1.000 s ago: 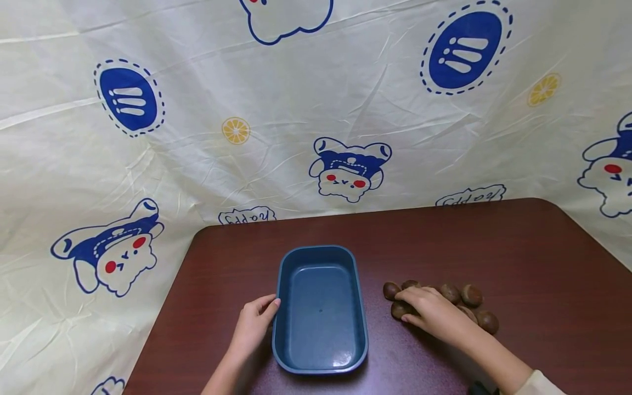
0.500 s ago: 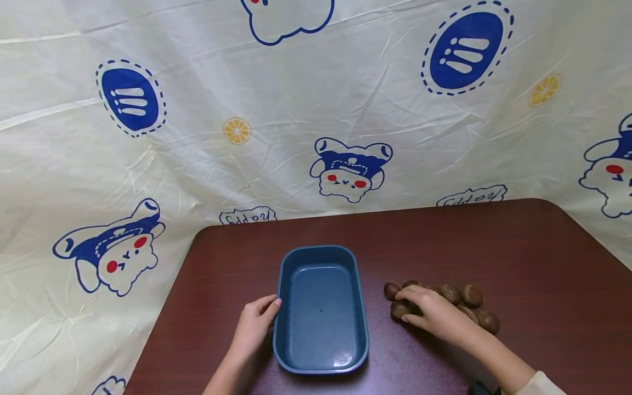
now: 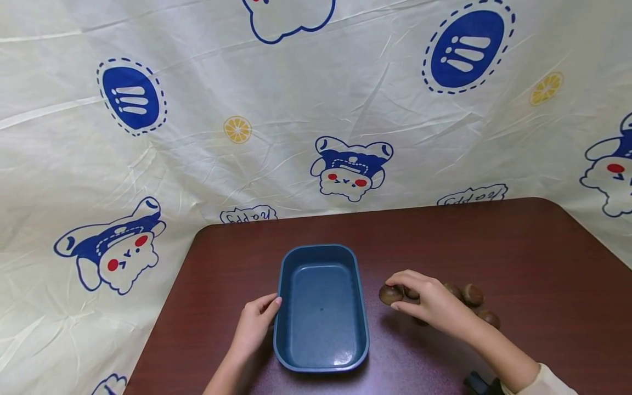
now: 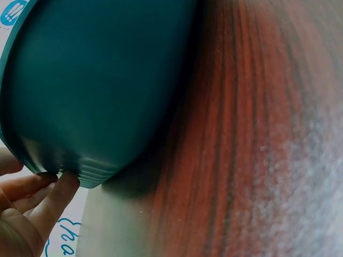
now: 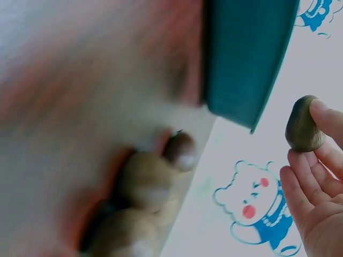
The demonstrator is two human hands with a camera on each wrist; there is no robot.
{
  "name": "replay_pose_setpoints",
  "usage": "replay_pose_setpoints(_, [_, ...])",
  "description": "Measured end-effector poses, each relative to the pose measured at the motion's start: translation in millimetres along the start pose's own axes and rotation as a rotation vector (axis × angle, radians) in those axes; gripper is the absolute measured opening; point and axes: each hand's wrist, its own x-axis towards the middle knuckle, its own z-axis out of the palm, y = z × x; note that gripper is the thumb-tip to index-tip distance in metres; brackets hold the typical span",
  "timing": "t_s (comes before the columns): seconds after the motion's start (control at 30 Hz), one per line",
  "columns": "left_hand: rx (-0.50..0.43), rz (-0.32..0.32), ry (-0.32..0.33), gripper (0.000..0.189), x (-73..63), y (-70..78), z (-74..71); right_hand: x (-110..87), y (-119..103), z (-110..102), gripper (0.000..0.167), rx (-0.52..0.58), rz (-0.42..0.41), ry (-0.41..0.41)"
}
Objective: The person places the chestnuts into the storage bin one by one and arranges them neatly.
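Observation:
Between the thumb and fingertips of my right hand [image 3: 434, 302] is a brown chestnut [image 3: 390, 294], pinched and raised over the table. The right wrist view shows this chestnut [image 5: 303, 126] apart from the others. My left hand [image 3: 254, 323] holds the left side of a deep blue plastic bin [image 3: 362, 312] at its rim. In the left wrist view, fingertips [image 4: 68, 179] touch the ridged outer wall of the bin [image 4: 96, 80]. Nothing lies inside the bin.
More chestnuts [image 3: 473, 295] lie in a cluster right of the bin, partly hidden by the right hand. They stand on a dark red-brown table [image 3: 543, 263]. A white printed cloth [image 3: 276, 82] hangs behind the table's far edge.
My right hand has lifted a chestnut off the cluster and shifted slightly toward the bin. The left hand and the bin have stayed put.

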Motion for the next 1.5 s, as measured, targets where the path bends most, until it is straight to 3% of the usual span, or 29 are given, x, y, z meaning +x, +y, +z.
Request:
replay_pose_setpoints(0.23, [-0.006, 0.001, 0.003, 0.038, 0.9, 0.4, 0.6, 22.9, -21, -1, 0.036, 0.095, -0.008, -0.067])
replay_pose_setpoints(0.5, [0.0, 0.001, 0.009, 0.037, 2.2, -0.7, 1.7, 51.7, -45, 7, 0.036, 0.056, -0.026, -0.178])
replay_pose_setpoints(0.73, [-0.005, 0.023, 0.008, 0.035, 3.5, -2.0, 2.0, 73.0, -61, 23, 0.035, 0.105, -0.066, -0.291])
replay_pose_setpoints(1.07, [-0.005, 0.022, 0.014, 0.034, 4.2, -3.2, 2.7, 89.3, -74, 54, 0.031, 0.104, -0.144, -0.411])
replay_pose_setpoints(1.5, [-0.004, 0.021, 0.017, 0.034, 1.6, -4.4, 0.3, 95.1, -77, 89, 0.032, 0.082, -0.154, -0.513])
